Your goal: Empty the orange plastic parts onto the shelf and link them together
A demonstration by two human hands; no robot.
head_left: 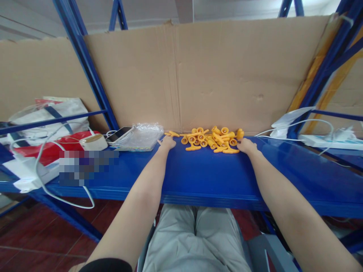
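Note:
A loose pile of yellow plastic parts (218, 138) lies at the back of the blue shelf top, against the cardboard. Each part seems to have a T-shaped handle and a round, hollow cup with something shiny inside. At the pile's left end is my left hand (168, 142), one finger stretched out sideways, just in front of a yellow handle piece (172, 133). My right hand (247, 146) is at the right end, its fingers curled against an upright yellow plastic part (240, 133). The hand hides part of that grip.
Left of the pile lie a clear plastic bag (141, 138) and a phone (121, 134). Farther left are a white charger (93, 143), cables and a white cloth bag (62, 115). A power strip (334, 142) is at right. Blue posts (87, 64) and cardboard (227, 75) bound the shelf.

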